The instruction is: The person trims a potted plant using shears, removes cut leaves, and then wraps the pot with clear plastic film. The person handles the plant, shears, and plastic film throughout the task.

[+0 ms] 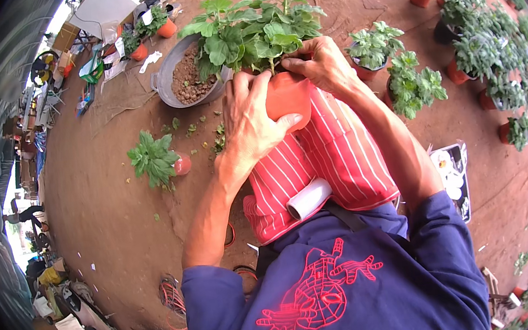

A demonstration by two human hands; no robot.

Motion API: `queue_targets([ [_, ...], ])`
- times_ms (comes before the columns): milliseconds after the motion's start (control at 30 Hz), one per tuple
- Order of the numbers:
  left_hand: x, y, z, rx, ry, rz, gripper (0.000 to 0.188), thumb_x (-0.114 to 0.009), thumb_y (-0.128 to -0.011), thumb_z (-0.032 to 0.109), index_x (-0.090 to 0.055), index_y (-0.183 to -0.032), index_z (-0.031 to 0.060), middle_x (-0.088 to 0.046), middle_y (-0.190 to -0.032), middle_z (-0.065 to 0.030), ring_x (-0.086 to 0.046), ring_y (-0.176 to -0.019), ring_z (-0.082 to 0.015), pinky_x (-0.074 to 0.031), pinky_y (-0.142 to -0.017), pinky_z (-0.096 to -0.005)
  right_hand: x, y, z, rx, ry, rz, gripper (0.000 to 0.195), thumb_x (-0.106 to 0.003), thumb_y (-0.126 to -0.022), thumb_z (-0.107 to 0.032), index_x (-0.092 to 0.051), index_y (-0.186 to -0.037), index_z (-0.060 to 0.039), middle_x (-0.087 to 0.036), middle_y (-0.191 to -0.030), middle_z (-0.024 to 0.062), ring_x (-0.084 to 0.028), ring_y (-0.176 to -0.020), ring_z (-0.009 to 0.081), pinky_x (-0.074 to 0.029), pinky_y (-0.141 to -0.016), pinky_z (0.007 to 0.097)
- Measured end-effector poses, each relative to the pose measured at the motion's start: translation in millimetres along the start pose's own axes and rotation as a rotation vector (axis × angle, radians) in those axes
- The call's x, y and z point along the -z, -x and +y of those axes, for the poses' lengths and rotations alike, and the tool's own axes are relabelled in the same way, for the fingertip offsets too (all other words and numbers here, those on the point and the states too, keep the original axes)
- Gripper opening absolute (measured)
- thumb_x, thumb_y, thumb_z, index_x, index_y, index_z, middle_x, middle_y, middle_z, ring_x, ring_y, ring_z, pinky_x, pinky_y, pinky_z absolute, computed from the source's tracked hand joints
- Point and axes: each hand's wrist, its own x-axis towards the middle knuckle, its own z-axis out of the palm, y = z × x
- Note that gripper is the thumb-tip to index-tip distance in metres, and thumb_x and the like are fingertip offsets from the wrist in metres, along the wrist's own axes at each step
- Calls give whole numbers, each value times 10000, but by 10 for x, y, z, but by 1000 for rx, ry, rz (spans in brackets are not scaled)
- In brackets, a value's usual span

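Observation:
Just beyond my knees is an orange plastic plant pot tilted towards me, with a leafy green plant growing from it. My left hand is wrapped around the pot's left side, thumb across its front and fingers at the rim. At the right of the rim, my right hand has thumb and fingers pinched together near the base of the stem. Whether anything is between those fingertips is hidden. A white roll lies on my lap, over the red striped apron.
A grey metal tub of brown soil stands behind the pot at left. An orange-potted plant lies on its side near loose leaves. Several potted plants fill the right. Beside my right elbow is a tray of white items.

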Motion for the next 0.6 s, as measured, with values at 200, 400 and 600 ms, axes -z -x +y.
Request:
queue_targets([
  [200, -5, -6, -20, 11, 17, 0, 938, -1021, -683, 324, -613, -1459, -9, -587, -1300, -191, -605, -1225, -388, -520, -1068, -489, 25, 60, -138, 0, 226, 128, 272, -820, -971, -235, -852, -1099, 3, -817, -841, 90, -710, -749, 104, -591, -733, 338],
  [400, -11, 0, -26, 23, 16, -13, 947, -1024, -681, 325, -611, -1462, -14, -587, -1308, -190, -605, -1230, -390, -516, -1080, -491, 24, 31, -75, -12, 54, 199, 267, -819, -929, -195, -849, -1091, 15, -828, -892, 185, -800, -829, 219, -627, -829, 377],
  [600, -21, 38, -74, 15, 51, 25, 929, -1023, -683, 313, -618, -1447, -26, -583, -1312, -193, -604, -1226, -387, -515, -1083, -488, 216, 255, 39, 158, -189, 429, 239, -786, -996, -169, -817, -1123, 32, -814, -947, 70, -725, -864, 129, -592, -823, 304],
])
